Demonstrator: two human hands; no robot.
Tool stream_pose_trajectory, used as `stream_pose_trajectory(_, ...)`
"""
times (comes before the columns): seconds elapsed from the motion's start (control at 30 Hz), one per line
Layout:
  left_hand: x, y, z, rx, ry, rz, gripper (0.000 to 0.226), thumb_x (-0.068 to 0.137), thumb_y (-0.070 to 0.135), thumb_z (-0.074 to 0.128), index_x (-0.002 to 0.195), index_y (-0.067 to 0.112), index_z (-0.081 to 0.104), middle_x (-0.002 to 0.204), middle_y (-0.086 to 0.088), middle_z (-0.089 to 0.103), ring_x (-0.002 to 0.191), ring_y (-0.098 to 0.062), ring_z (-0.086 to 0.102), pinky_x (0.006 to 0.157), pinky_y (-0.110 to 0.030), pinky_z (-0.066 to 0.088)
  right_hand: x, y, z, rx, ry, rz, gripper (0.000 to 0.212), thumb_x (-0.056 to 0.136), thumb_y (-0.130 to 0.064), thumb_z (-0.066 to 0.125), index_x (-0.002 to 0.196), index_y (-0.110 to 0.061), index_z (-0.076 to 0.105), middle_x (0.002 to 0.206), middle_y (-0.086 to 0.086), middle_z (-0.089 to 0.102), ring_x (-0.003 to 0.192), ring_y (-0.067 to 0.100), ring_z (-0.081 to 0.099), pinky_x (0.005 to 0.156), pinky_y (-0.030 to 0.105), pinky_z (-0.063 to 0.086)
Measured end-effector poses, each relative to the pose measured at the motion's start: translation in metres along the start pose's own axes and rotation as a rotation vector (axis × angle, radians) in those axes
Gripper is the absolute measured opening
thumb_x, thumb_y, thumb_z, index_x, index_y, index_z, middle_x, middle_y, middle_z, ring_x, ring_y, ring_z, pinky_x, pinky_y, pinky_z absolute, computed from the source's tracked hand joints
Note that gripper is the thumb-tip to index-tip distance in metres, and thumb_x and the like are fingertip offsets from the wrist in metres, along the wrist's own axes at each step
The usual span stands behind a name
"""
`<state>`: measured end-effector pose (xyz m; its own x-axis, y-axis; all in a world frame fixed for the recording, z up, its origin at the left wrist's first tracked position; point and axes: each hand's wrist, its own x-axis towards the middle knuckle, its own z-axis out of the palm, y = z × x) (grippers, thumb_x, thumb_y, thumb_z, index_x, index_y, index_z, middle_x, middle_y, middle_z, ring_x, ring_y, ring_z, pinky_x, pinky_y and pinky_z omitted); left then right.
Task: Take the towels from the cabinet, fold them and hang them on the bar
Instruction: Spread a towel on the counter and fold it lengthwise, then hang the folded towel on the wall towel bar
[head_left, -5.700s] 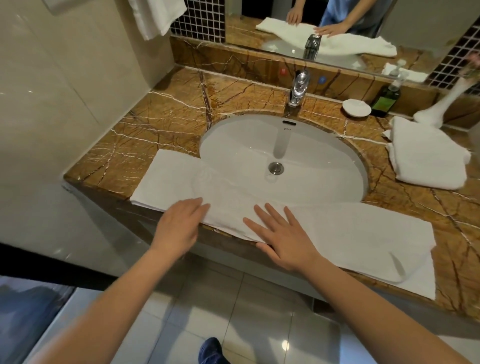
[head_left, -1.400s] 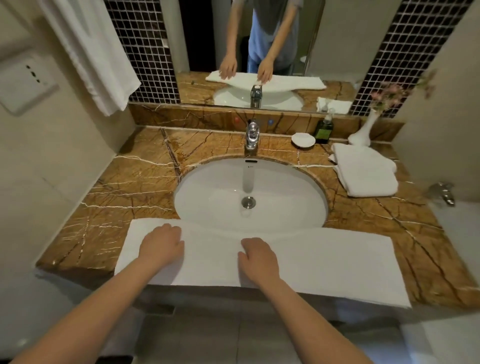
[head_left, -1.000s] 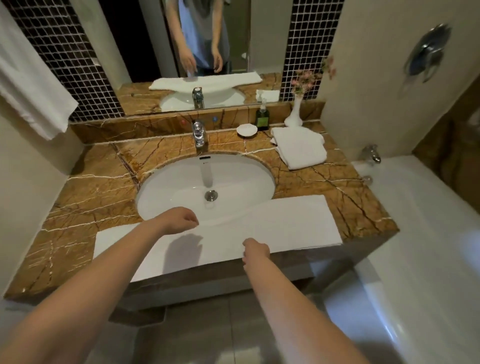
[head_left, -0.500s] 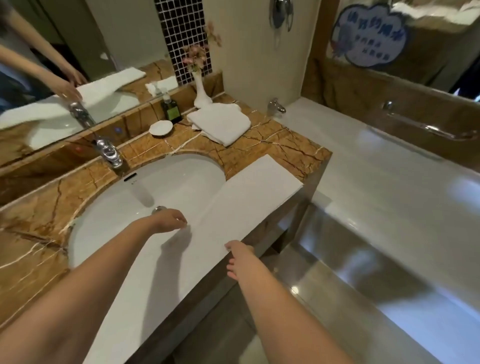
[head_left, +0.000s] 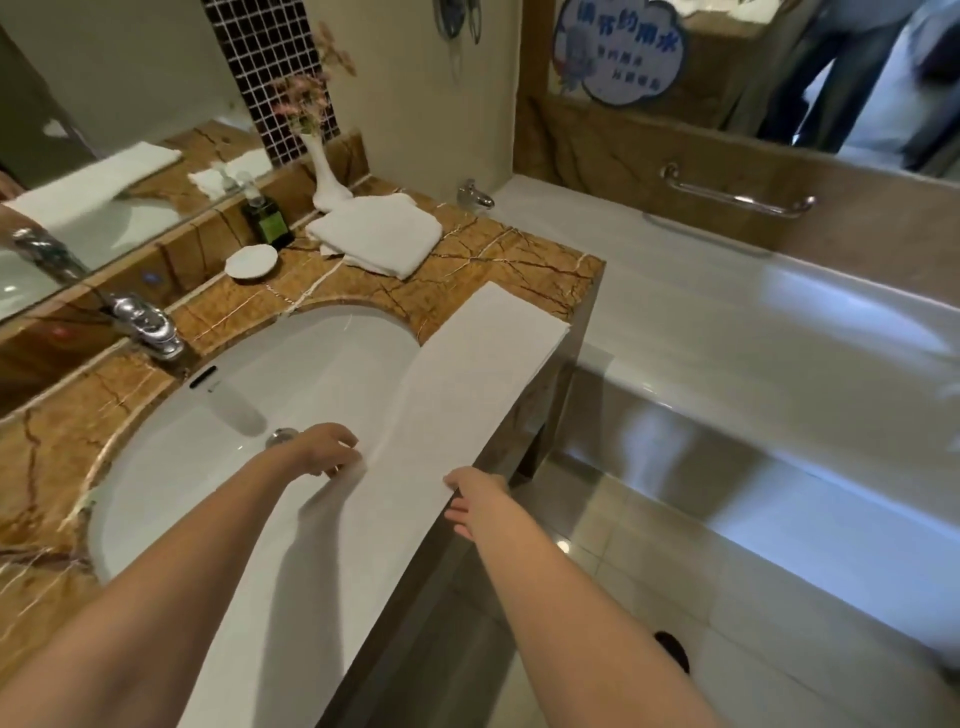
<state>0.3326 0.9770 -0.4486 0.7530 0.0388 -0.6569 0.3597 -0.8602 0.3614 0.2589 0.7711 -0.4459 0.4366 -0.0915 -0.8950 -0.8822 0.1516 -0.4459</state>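
Along the front edge of the marble counter (head_left: 519, 257), the long towel (head_left: 467, 374) is lying as a narrow folded strip, bridging the front of the sink (head_left: 311, 364). Left hand (head_left: 324, 452) is curling its fingers down on the strip's far edge, apparently pinching it. Right hand (head_left: 475, 501) is pinching the near edge where it overhangs the counter, thumb on top. Likely the pick-up-at-the-middle step. Doing it well: both pinches should be catching every layer, sitting opposite each other and lifting level, so the two ends are dropping evenly and the fold isn't opening. Second folded towel (head_left: 376, 234) is sitting by the vase (head_left: 324, 182), untouched. Versus 1.4 s ago: hands were resting on top of the strip, now they are working its two long edges. View is swinging right toward the bathtub (head_left: 727, 322). The strip itself isn't shifting.
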Motion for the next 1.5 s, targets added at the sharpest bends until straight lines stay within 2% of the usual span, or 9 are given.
stream_pose_trajectory(0.1, -0.003, 0.002, -0.008, 0.007, -0.003, 0.033, 0.021, 0.088, 0.015, 0.059, 0.069, 0.011, 0.054, 0.066, -0.006, 0.052, 0.056, -0.017, 0.048, 0.055, -0.024, 0.036, -0.004, -0.002, 0.004, -0.002, -0.017, 0.012, 0.022, 0.088, -0.006, 0.061, 0.108, -0.002, 0.054, 0.095, 0.012, 0.062, 0.079, 0.021, 0.061, 0.074, 0.032, 0.048)
stream_pose_trajectory(0.2, -0.007, 0.005, -0.014, -0.011, -0.010, 0.042, 0.010, 0.088, 0.015, 0.060, 0.078, 0.013, 0.059, 0.072, -0.003, 0.057, 0.064, -0.016, 0.053, 0.058, -0.024, 0.039, -0.010, -0.005, 0.008, -0.051, -0.022, 0.011, 0.022, 0.086, -0.010, 0.064, 0.106, -0.002, 0.057, 0.079, 0.008, 0.056, 0.071, 0.017, 0.057, 0.072, 0.032, 0.047)
stream_pose_trajectory(0.3, -0.010, 0.005, -0.021, -0.065, -0.021, 0.053, 0.011, 0.087, 0.014, 0.061, 0.077, 0.013, 0.058, 0.082, -0.006, 0.060, 0.073, -0.020, 0.055, 0.058, -0.024, 0.039, -0.017, -0.008, 0.009, -0.073, -0.019, -0.006, 0.027, 0.087, -0.012, 0.064, 0.112, -0.001, 0.058, 0.091, 0.008, 0.059, 0.080, 0.019, 0.059, 0.073, 0.031, 0.047)
stream_pose_trajectory(0.5, -0.032, 0.013, -0.039, -0.263, -0.025, 0.108, 0.021, 0.091, 0.010, 0.056, 0.070, 0.012, 0.055, 0.064, -0.001, 0.050, 0.055, -0.013, 0.046, 0.047, -0.017, 0.038, -0.036, -0.026, 0.003, 0.010, -0.053, -0.067, 0.033, 0.086, -0.010, 0.065, 0.118, 0.000, 0.059, 0.100, 0.010, 0.058, 0.091, 0.022, 0.056, 0.079, 0.031, 0.047)
stream_pose_trajectory(0.8, -0.057, 0.034, -0.068, -0.484, 0.012, 0.213, 0.013, 0.091, 0.013, 0.056, 0.080, 0.008, 0.058, 0.072, -0.005, 0.052, 0.064, -0.017, 0.051, 0.066, -0.027, 0.047, -0.075, -0.075, -0.011, 0.089, -0.066, -0.181, 0.030, 0.083, -0.005, 0.060, 0.113, -0.005, 0.058, 0.086, 0.007, 0.056, 0.090, 0.023, 0.055, 0.087, 0.036, 0.043)
stream_pose_trajectory(1.07, -0.090, 0.062, -0.091, -0.541, 0.106, 0.238, 0.018, 0.089, 0.016, 0.058, 0.072, 0.013, 0.058, 0.071, -0.003, 0.053, 0.065, -0.015, 0.051, 0.070, -0.028, 0.047, -0.112, -0.120, -0.030, 0.031, -0.039, -0.252, 0.022, 0.081, -0.012, 0.062, 0.101, -0.010, 0.053, 0.119, 0.009, 0.052, 0.108, 0.025, 0.050, 0.085, 0.036, 0.044)
stream_pose_trajectory(1.2, -0.110, 0.083, -0.101, -0.593, 0.211, 0.223, 0.010, 0.090, 0.017, 0.058, 0.086, 0.009, 0.063, 0.076, -0.004, 0.056, 0.066, -0.015, 0.053, 0.068, -0.026, 0.046, -0.131, -0.148, -0.044, 0.046, -0.064, -0.306, 0.011, 0.089, -0.012, 0.056, 0.097, -0.007, 0.052, 0.094, 0.008, 0.051, 0.093, 0.020, 0.056, 0.088, 0.030, 0.046)
stream_pose_trajectory(1.33, -0.125, 0.104, -0.110, -0.632, 0.268, 0.200, 0.011, 0.088, 0.017, 0.059, 0.089, 0.007, 0.064, 0.079, -0.007, 0.057, 0.069, -0.017, 0.055, 0.071, -0.028, 0.047, -0.145, -0.177, -0.047, -0.016, -0.062, -0.388, 0.023, 0.089, -0.013, 0.054, 0.111, -0.007, 0.052, 0.103, 0.010, 0.048, 0.105, 0.019, 0.054, 0.097, 0.031, 0.046)
stream_pose_trajectory(1.5, -0.141, 0.124, -0.128, -0.732, 0.323, 0.187, 0.009, 0.086, 0.016, 0.060, 0.083, 0.008, 0.060, 0.079, -0.008, 0.057, 0.073, -0.018, 0.056, 0.073, -0.029, 0.048, -0.158, -0.211, -0.048, -0.036, -0.082, -0.434, 0.013, 0.085, -0.014, 0.056, 0.093, -0.007, 0.049, 0.091, 0.008, 0.049, 0.083, 0.018, 0.049, 0.076, 0.026, 0.050)
